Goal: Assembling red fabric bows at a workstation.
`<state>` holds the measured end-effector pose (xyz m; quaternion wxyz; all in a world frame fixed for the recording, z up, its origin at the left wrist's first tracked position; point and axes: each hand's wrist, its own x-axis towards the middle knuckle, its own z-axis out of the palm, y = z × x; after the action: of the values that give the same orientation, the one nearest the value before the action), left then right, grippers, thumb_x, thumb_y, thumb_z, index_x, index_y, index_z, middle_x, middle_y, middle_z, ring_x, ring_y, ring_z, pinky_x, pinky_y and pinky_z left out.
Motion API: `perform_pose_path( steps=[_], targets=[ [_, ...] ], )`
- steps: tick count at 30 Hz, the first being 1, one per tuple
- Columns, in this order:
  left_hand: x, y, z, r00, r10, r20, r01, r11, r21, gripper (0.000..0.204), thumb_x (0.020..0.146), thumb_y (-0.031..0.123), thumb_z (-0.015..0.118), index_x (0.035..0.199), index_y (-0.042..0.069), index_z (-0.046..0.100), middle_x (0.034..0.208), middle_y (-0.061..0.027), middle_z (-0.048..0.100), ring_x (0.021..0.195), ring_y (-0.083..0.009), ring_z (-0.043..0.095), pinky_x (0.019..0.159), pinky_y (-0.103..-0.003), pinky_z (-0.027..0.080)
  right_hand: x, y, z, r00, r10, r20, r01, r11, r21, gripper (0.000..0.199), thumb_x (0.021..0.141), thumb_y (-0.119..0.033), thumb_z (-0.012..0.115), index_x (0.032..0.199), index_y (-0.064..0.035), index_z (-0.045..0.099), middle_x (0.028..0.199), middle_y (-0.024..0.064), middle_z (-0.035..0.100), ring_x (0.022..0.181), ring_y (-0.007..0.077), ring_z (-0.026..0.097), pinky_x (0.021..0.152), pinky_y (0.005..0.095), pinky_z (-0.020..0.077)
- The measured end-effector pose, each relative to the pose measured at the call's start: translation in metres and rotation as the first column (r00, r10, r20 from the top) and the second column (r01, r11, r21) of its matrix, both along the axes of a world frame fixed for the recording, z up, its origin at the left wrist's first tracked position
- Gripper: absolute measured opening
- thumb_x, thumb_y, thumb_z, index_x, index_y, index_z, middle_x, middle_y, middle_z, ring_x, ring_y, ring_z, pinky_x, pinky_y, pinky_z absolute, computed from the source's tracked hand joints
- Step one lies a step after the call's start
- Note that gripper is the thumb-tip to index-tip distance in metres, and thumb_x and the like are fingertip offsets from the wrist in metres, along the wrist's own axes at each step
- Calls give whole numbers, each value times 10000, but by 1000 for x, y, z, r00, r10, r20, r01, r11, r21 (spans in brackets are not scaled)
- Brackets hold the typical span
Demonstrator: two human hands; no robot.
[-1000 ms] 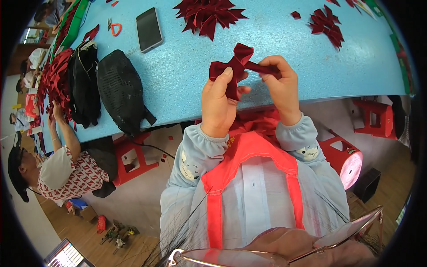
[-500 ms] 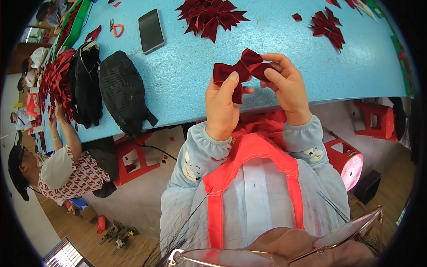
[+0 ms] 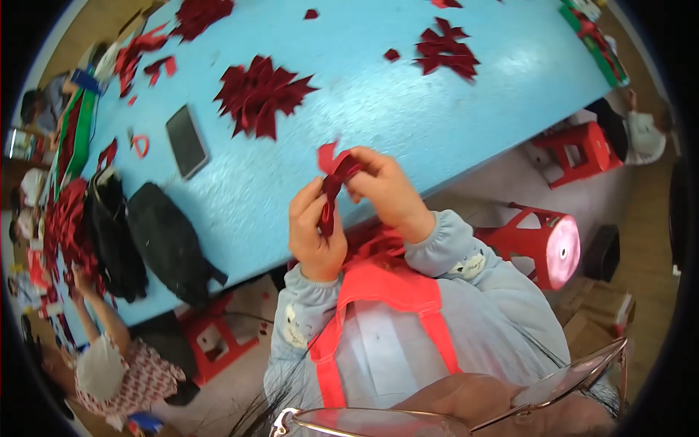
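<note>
Between my two hands, above the near edge of the blue table, is a dark red velvet bow (image 3: 331,191), turned nearly edge-on. My left hand (image 3: 314,229) pinches its lower left part with thumb and fingers. At its upper right, my right hand (image 3: 386,186) grips a loop, the fingers curled round it. A lighter red flap sticks up from the top of the bow. Beyond my hands lies a heap of dark red velvet bows (image 3: 262,96); a smaller heap (image 3: 446,49) sits farther right.
To the left are a phone (image 3: 187,142), small scissors (image 3: 138,144) with red handles, and two black bags (image 3: 171,237). A co-worker (image 3: 120,364) sits at the left by a red velvet pile (image 3: 69,218). Red stools (image 3: 528,244) stand beside the table.
The whole view has turned and shifted. The bow, shown spread flat before, is now tilted edge-on, with my hands closer together round it.
</note>
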<state>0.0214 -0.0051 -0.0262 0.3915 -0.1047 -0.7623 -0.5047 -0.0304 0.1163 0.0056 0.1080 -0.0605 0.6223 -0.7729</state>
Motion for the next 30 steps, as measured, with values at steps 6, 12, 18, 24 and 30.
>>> perform_pose_path(
  steps=[6, 12, 18, 24, 30],
  targets=[
    [-5, -9, 0, 985, -49, -167, -15, 933, -359, 334, 710, -109, 589, 1026, -17, 533, 1104, -177, 563, 955, -343, 574, 803, -382, 489, 7, 1, 0, 984, 54, 170, -25, 985, -170, 147, 844, -131, 548, 951, -46, 602, 829, -7, 583, 697, 58, 511, 598, 215, 423],
    [-8, -10, 0, 991, -20, -129, -34, 911, -410, 325, 726, -103, 582, 1035, -18, 530, 1090, -168, 565, 959, -309, 574, 808, -361, 482, 5, -1, -5, 973, 26, 227, 20, 980, -200, 144, 853, -134, 550, 963, -54, 596, 830, -17, 576, 709, 59, 507, 596, 223, 422],
    [-6, 8, 13, 901, -144, 409, -104, 843, 528, 217, 803, -16, 584, 1013, 2, 533, 959, -102, 590, 808, -163, 578, 684, -267, 475, -1, 9, -21, 821, 312, 479, 60, 787, -614, 146, 858, -133, 553, 995, -79, 556, 740, -42, 497, 590, 48, 410, 502, 197, 336],
    [-8, 5, 9, 859, -319, 399, -124, 627, 769, 112, 861, 89, 576, 935, 20, 528, 745, -6, 547, 582, -51, 467, 501, -203, 361, -11, 18, -25, 858, 339, 386, -48, 801, -597, 135, 847, -88, 555, 980, -67, 538, 728, -38, 477, 512, 20, 346, 436, 180, 269],
    [-6, 2, 14, 852, -305, 425, -94, 709, 699, 114, 863, 97, 570, 939, 21, 532, 775, -26, 578, 591, -62, 495, 520, -206, 398, -4, 7, -18, 923, 162, 349, -54, 952, -300, 140, 845, -64, 553, 983, -54, 541, 773, -18, 517, 529, 23, 381, 447, 180, 290]
  ],
)
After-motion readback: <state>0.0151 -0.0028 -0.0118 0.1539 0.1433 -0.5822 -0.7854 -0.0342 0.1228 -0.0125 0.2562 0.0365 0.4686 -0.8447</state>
